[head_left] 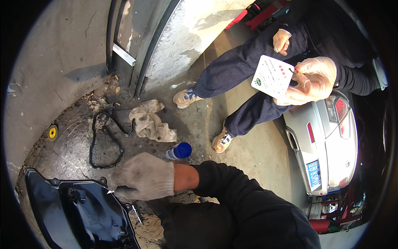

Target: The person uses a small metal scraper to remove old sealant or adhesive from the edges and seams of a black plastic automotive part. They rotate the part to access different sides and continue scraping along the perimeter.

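Observation:
My right hand (143,177), in a grey knit glove, reaches in from the right over the rim of a black oil pan (89,207). Its fingers are closed, and a small pale pointed tip shows past them at the rim; most of what they pinch is hidden. The pan's glossy inside faces up, with wet dark streaks. A thin metal piece (136,214) lies by the pan's edge. My left hand does not show. Beyond my glove lie a black loop-shaped gasket (91,150), a crumpled dirty rag (151,121) and a can with a blue cap (182,150).
At the upper right a person in dark trousers (236,64) holds a white printed card (272,76) in a gloved hand (317,81). A yellow round cap (52,132) lies at the left. A silver car (327,145) stands at the right. A worn pillar (186,41) rises behind.

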### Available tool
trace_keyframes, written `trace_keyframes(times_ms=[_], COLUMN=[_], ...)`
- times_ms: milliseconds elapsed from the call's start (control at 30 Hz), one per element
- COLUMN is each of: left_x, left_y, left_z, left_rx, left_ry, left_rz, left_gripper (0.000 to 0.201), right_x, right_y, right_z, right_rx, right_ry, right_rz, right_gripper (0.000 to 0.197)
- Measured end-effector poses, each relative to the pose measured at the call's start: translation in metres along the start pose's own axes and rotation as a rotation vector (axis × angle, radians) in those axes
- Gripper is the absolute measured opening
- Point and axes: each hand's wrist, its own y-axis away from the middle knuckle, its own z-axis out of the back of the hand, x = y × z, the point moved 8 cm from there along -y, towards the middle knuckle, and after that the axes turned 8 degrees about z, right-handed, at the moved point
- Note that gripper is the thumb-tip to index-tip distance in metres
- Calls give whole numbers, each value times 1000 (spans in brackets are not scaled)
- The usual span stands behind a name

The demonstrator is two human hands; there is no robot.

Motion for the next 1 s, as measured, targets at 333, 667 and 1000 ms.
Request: trace_keyframes(times_ms=[333,667,1000], left_x=[-70,-102,-117], left_y=[58,78,82], left_z=[55,47,43], left_rx=[-156,-92,-188], left_ry=[-436,-538,-589], left_rz=[-450,-542,-548], left_gripper=[43,28,17], right_x=[-11,-7,1], right_y=[4,2,1], right_z=[2,-2,-13], right_rx=[72,77,204], right_ry=[-48,-39,-86], right_rz=[-189,-149,-83], right_gripper=[31,22,35])
